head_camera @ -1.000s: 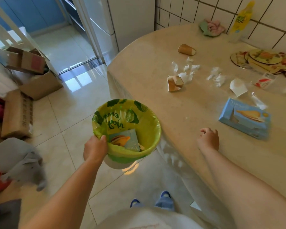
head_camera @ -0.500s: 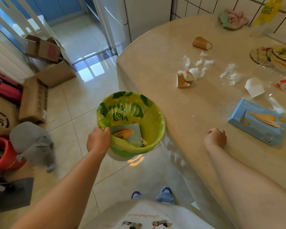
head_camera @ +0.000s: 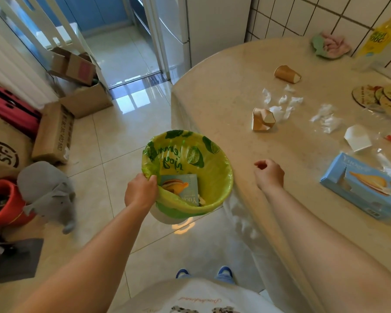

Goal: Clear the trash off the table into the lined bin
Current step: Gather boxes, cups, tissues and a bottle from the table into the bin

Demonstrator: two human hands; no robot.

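Observation:
My left hand [head_camera: 140, 192] grips the near rim of a small bin [head_camera: 212, 199] lined with a green lemon-print bag, held up beside the table edge. A blue box [head_camera: 185, 188] lies inside it. My right hand [head_camera: 269, 173] hovers over the beige table [head_camera: 224, 82], fingers loosely curled, holding nothing. On the table lie a crushed paper cup [head_camera: 262, 119], a second paper cup [head_camera: 286, 74] on its side, torn tissue scraps [head_camera: 280, 102], crumpled clear plastic [head_camera: 325, 118], a white folded carton [head_camera: 357, 137] and a blue box [head_camera: 361, 186].
Round coasters [head_camera: 379, 97], a yellow bottle [head_camera: 375, 41] and a pink-green cloth [head_camera: 330, 45] sit at the table's far side by the tiled wall. On the floor at left are cardboard boxes [head_camera: 52, 132], a grey plush elephant [head_camera: 48, 190], a red bucket [head_camera: 2, 202].
My right hand has lifted off the table and moved left toward the bin, its fingers loosening. The bin stays in my left hand; the view has shifted.

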